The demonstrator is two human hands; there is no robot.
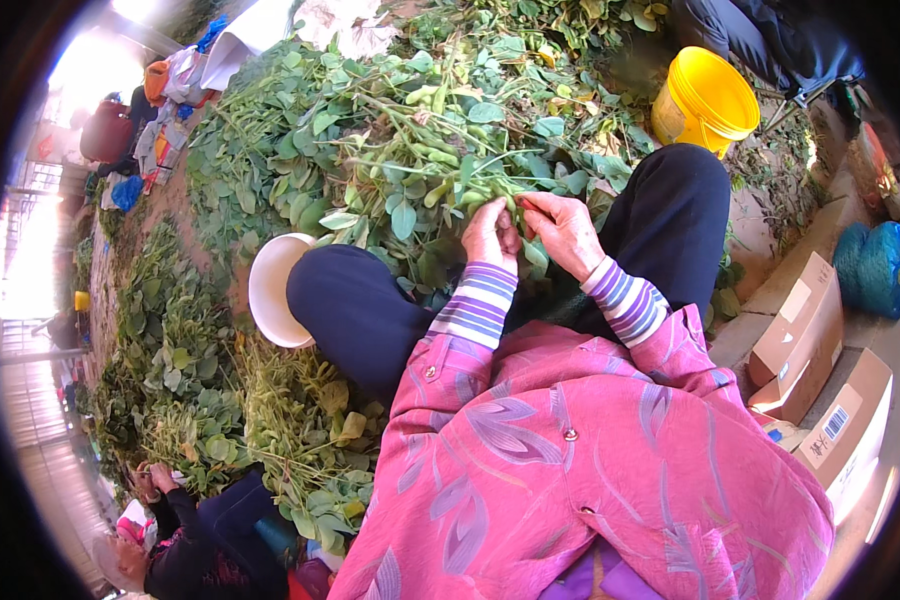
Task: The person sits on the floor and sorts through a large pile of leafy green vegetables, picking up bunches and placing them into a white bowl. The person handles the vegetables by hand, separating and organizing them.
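Both hands meet over a leafy soybean plant with green pods, just above my lap. My left hand is closed on the plant's stem and pods, its fingertips at the near end of the bunch. Close beside it, my right hand has thumb and forefinger pinched at a pod or stem; what exactly lies between them is too small to tell. A white plastic bucket stands tilted in view beside my left knee. Beyond my right knee is a yellow plastic bucket.
Heaps of cut soybean plants spread ahead and to the left. Another person sits at the lower left, hands at plants. Dark trouser legs show at the top right. Cardboard boxes and a blue-green bundle lie at the right.
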